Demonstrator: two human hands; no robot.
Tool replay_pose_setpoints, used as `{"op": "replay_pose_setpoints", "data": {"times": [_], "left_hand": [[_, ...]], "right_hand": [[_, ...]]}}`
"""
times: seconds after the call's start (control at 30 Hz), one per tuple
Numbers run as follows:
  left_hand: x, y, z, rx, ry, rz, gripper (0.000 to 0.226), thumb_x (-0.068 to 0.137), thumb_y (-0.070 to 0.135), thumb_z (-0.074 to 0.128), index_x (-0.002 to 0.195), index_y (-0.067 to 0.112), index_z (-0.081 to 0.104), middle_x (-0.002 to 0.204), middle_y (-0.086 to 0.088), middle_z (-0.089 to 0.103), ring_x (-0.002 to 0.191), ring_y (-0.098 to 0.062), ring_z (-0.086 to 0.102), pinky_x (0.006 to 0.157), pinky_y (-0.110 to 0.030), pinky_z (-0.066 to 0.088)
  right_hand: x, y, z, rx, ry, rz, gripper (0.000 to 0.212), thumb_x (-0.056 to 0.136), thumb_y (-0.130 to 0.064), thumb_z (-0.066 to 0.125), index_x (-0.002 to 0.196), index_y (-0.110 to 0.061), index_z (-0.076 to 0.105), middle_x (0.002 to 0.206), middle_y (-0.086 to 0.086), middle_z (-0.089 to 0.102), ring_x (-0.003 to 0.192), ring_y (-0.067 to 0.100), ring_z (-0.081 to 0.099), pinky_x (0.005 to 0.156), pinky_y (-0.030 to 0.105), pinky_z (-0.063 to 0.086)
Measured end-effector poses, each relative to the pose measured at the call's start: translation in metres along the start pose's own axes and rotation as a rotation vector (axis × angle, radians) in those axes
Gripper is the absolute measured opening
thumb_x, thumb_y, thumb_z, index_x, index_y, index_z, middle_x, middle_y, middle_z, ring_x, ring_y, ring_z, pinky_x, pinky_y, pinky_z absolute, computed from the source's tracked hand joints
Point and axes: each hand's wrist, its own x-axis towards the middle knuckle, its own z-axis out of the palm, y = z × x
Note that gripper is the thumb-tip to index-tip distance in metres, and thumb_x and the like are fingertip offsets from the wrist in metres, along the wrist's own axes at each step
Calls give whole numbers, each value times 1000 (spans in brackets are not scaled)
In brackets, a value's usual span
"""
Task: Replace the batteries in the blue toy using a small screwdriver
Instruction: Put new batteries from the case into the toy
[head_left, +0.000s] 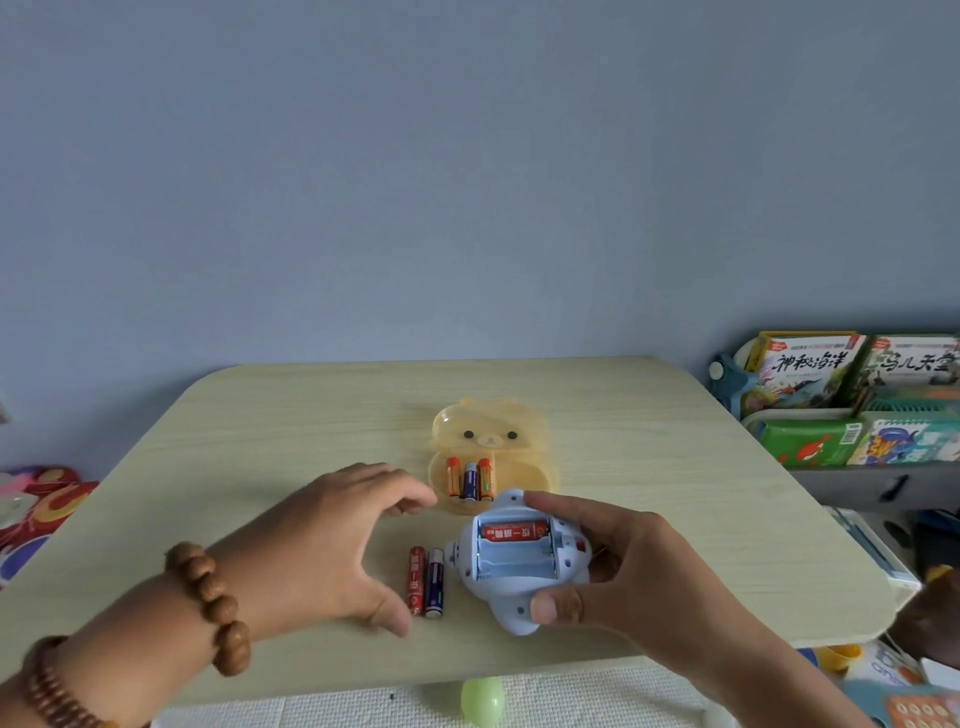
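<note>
The pale blue toy (514, 597) lies on its back near the table's front edge, its battery bay uncovered. One red battery (515, 531) sits in the bay's top slot; the two lower slots are bare. My right hand (618, 566) grips the toy, fingers over its top and thumb on its lower end. My left hand (332, 540) hovers just left of the toy, fingers spread and holding nothing. Below its fingers a red battery (415, 579) and a purple battery (435, 582) lie side by side on the table. No screwdriver or bay cover is visible.
An open yellow bear-shaped case (535, 478) behind the toy holds three batteries (470, 479). The wooden table (260, 426) stands against a blue wall. A rack of children's books (852, 400) is at the right. A green ball (482, 699) lies on the floor below the front edge.
</note>
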Motion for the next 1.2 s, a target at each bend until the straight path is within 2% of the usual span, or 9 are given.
{"op": "replay_pose_setpoints", "data": {"times": [0.13,0.4,0.53,0.6,0.73,0.83,0.9,1.03,1.2], "left_hand": [[-3,-4,6,47,-40,-36,76,53,55,89,120,44,55,112,29,56,105,11,50,90,-4,37],[-4,-3,10,-5,-28,-44,66,58,60,84,117,48,58,110,35,59,105,14,54,96,-18,46],[-5,-5,4,-18,-22,-27,49,68,61,74,113,49,61,106,31,59,102,8,57,91,-22,50],[-5,-3,-1,-90,49,-3,36,74,56,71,109,49,66,105,24,62,101,-1,63,87,-25,53],[-3,9,-4,-373,183,-11,17,89,22,72,100,35,75,99,11,74,95,-7,71,88,-27,55],[1,22,2,-677,211,-74,18,86,23,64,100,23,75,102,2,78,96,-13,74,91,-33,57],[4,29,7,-801,219,-72,17,80,25,72,95,19,77,111,3,76,97,-17,75,91,-33,58],[9,39,12,-629,241,16,13,79,10,82,88,19,79,107,9,71,95,-13,74,88,-26,59],[15,48,7,-390,276,74,36,76,7,84,104,27,75,90,14,76,86,3,72,82,-13,56]], "right_hand": [[0,1,1,22,7,-2,75,58,-12,96,125,-34,69,108,-12,80,97,9,76,83,20,59],[0,3,2,74,4,11,76,56,-19,97,126,-32,69,114,-7,78,106,13,75,100,38,56],[0,4,2,66,11,10,77,56,-21,97,127,-33,69,116,-7,78,108,14,74,103,42,55],[1,4,2,61,9,10,76,56,-23,97,126,-36,69,116,-7,78,108,14,74,102,43,55],[1,5,3,50,15,14,76,56,-23,97,126,-35,69,116,-9,78,107,12,74,101,40,56],[0,5,3,54,19,14,73,59,-17,96,125,-35,70,113,-9,78,105,12,75,99,36,57],[0,4,3,57,20,15,72,60,-15,95,124,-35,70,113,-8,79,105,12,75,99,36,57],[1,4,4,60,20,23,74,61,-15,96,127,-34,69,115,-7,78,106,15,75,101,42,56],[1,4,4,40,25,9,72,61,-17,95,125,-38,70,113,-8,79,104,13,75,100,40,56]]}}
